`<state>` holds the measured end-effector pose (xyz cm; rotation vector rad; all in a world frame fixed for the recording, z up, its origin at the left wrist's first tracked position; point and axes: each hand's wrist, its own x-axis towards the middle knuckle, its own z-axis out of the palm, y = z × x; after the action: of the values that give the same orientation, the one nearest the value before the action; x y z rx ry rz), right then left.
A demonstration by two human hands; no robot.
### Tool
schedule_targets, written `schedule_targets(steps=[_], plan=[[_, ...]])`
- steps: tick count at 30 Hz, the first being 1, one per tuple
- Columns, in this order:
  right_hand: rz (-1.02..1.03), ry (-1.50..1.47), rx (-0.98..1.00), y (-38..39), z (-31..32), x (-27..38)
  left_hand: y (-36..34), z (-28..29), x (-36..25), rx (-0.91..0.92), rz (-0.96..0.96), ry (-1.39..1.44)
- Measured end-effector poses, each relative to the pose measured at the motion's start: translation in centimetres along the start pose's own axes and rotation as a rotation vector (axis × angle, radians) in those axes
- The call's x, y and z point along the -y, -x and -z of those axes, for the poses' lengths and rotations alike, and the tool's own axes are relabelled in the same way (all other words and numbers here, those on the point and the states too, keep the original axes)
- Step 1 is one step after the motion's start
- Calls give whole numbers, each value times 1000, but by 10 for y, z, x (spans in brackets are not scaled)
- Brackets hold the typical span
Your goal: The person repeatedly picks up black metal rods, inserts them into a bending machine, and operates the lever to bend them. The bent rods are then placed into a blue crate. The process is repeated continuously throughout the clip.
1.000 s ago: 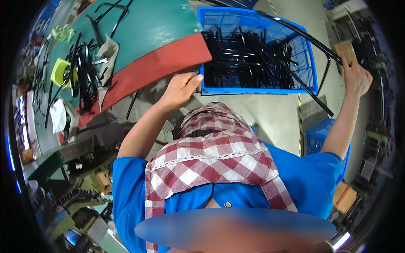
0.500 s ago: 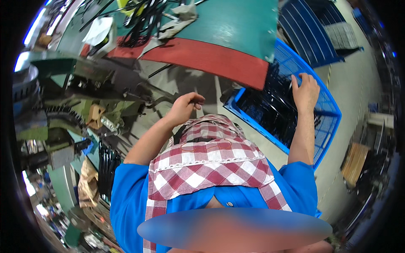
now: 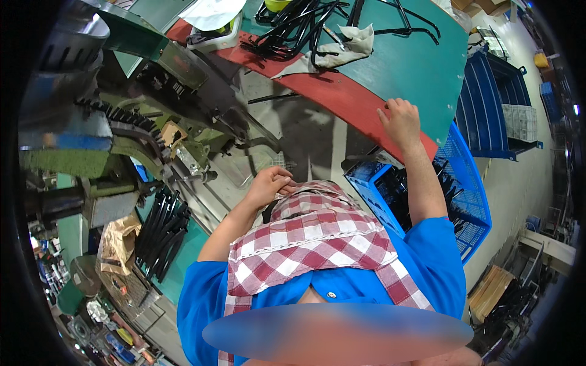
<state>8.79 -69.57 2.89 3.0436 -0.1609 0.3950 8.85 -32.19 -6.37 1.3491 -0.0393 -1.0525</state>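
My right hand hangs over the red front strip of the green-topped table, fingers bent and apart, holding nothing. I cannot tell whether its fingertips touch the surface. In front of my checked apron is my left hand, its fingers loosely half-bent and nothing seen in them. Below my right forearm stands a blue plastic crate with black, glossy rod-like parts inside. A heap of black bent rods lies on the far left of the tabletop, beside a crumpled greyish cloth glove.
A white tub with a paper on it sits at the table's left end. Heavy machinery fills the left side. Black bars lie on a lower green surface there. A dark-blue bin stands beyond the crate.
My right hand has come out of the crate and moved left to the table's red edge, with nothing seen in it. The view has turned, showing more of the tabletop.
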Motion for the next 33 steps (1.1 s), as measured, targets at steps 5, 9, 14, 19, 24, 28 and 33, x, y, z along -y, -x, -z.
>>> schedule_targets(steps=[5,9,14,19,24,28,33], plan=[[-42,46,62,-4,-22,-25,-26,-4,14,57,-1,7],[-93,48,79,-37,-57,-65,-38,-6,2,17,-75,-125],[-146,57,-17,-104,-90,-114,-36,-7,-7,-152,-85,-55],[-72,108,75,-127,-122,-124,-7,-23,-8,-297,-32,1],[-27,15,323,-144,-144,-103,10,-24,-27,-325,-13,8],[-112,-116,396,-106,-136,-105,30,-23,-6,-348,29,-25],[-44,53,510,-51,-135,-124,35,-19,15,-294,24,14]])
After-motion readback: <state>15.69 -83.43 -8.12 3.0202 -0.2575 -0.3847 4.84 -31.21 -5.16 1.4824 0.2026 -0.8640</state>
